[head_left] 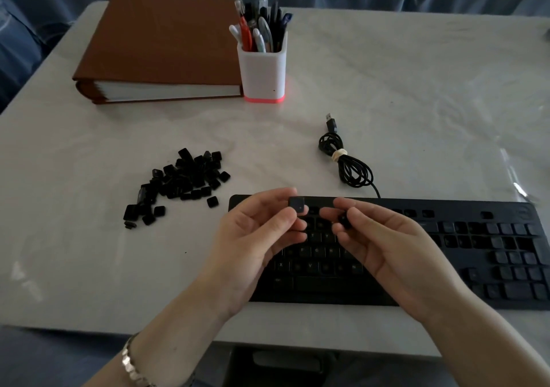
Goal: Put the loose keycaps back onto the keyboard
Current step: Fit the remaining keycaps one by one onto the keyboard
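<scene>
A black keyboard (482,255) lies at the table's near right, with several keys in place and dark gaps among them. My left hand (253,238) hovers over its left end and pinches a square black keycap (297,204) between thumb and fingers. Just to the right, my right hand (384,247) pinches a second small black keycap (344,219). The two hands nearly touch above the upper letter rows. A pile of several loose black keycaps (181,180) lies on the table to the left of the keyboard.
The keyboard's coiled cable (348,163) with its USB plug lies behind the keyboard. A white pen holder (263,71) full of pens and a thick brown binder (157,50) stand at the back. The white table's front edge (327,342) is near my forearms.
</scene>
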`<state>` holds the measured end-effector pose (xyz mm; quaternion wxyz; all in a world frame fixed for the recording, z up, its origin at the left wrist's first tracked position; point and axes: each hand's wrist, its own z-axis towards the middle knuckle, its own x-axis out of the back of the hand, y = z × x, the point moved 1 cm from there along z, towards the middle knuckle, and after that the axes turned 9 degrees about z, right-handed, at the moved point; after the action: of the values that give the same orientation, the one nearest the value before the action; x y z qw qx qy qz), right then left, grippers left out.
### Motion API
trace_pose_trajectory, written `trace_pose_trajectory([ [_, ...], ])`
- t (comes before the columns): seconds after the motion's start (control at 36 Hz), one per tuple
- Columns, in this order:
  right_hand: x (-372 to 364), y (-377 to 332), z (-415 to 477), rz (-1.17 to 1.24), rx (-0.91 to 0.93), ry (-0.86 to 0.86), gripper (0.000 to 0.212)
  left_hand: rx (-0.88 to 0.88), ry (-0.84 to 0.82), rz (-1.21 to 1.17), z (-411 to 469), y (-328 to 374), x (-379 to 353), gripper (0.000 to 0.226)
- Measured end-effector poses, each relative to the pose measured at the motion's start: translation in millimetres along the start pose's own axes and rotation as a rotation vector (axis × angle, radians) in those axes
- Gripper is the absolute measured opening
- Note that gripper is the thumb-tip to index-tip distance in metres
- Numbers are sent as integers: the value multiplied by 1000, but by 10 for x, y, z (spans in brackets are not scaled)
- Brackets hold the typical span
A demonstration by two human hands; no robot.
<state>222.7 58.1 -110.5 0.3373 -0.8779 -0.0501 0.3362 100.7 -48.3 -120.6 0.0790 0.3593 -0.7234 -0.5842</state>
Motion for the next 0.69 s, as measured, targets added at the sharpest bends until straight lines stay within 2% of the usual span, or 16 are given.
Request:
trace_pose_trajectory([
  [0.25, -21, -2, -61, -127, -5, -83, 30, -60, -34, 95, -45, 11, -11, 23],
  [0.42, 2, 35, -66, -268, -44, -76, 21, -155, -17, 308, -5, -57, 4, 25],
  [0.53, 20, 73, -58, -374, -32, -33, 10, -211, -19, 404, 9, -158, -5, 21],
  [0.69, 76, 128, -39, -493, 26, 19, 7, -295, -39, 585, 0, -265, -21, 18],
])
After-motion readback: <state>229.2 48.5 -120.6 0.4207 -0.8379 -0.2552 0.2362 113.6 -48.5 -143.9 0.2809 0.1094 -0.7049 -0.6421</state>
